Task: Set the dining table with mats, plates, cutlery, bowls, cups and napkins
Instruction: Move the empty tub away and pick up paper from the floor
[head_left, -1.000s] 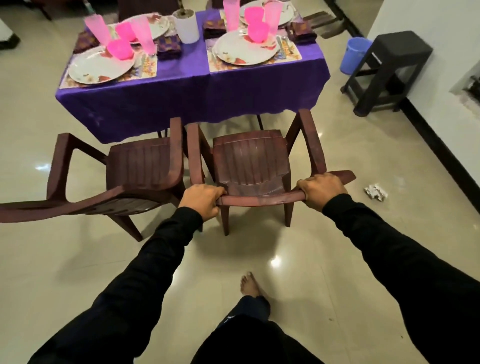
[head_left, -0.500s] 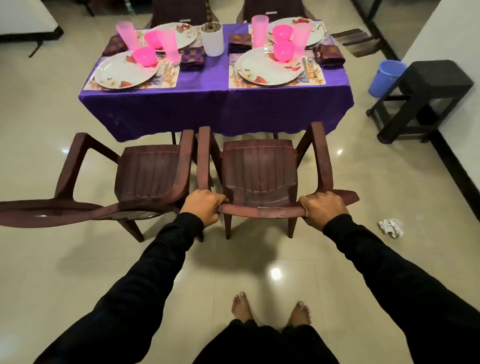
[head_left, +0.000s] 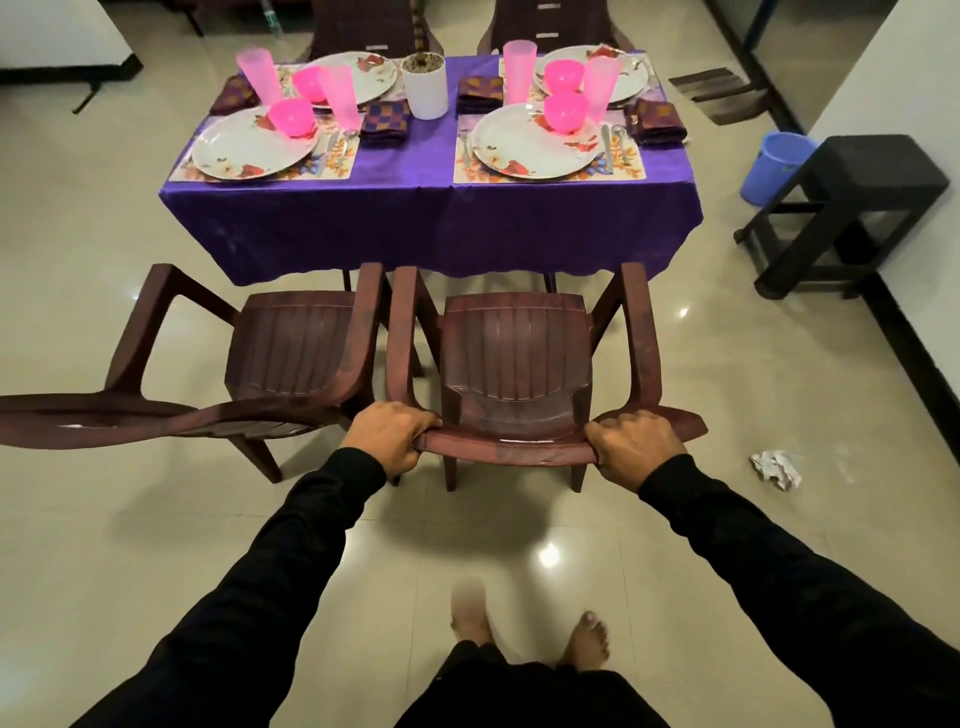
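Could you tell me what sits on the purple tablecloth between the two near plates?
In the head view, between the left plate and right plate: a folded checked napkin and, further back, a white pot.

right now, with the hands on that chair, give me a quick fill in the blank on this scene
1. Both hands, left and right, grip the top of the chair back; the chair faces the ____.
2. The tablecloth is ____.
3. The cups and bowls are ____.
4. The blue bucket stands beside a black ____.

Missing words: table; purple; pink; stool
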